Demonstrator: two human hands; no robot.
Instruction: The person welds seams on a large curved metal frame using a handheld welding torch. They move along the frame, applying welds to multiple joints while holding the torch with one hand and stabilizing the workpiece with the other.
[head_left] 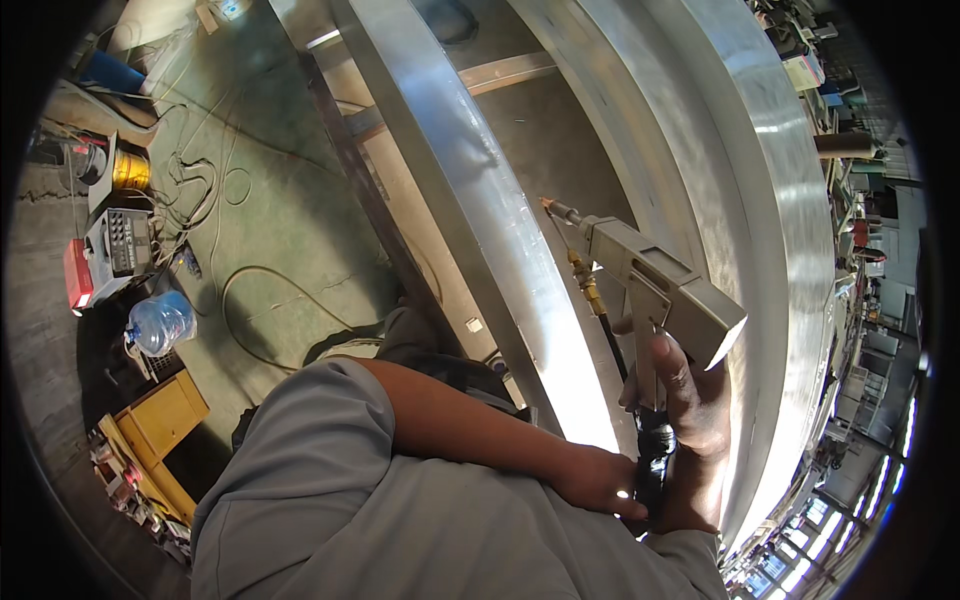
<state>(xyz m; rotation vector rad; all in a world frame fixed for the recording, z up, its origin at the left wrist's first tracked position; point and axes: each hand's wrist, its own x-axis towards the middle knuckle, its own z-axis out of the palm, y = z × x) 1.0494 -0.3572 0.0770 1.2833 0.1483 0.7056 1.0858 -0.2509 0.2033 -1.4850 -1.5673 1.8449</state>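
Observation:
My right hand (694, 408) is wrapped round the grip of a boxy, tan-grey welding gun (655, 280), its thumb up near the back of the housing. The gun's copper-coloured tip (548, 204) points up and left, close to the edge of a long shiny metal beam (470, 150). Beside the barrel runs a brass fitting (588, 285) with a thin black hose. Below the grip, my left hand (603, 482) is closed at the black-wrapped cable (655, 450); its fingertips are partly hidden.
Wide curved metal panels (740, 150) rise along the right. A wooden crosspiece (510, 72) spans between beams. On the floor at left are loose hoses (235, 285), a blue water jug (163, 323), a grey control box (128, 242), a yellow wire spool (131, 170) and a yellow cabinet (165, 425).

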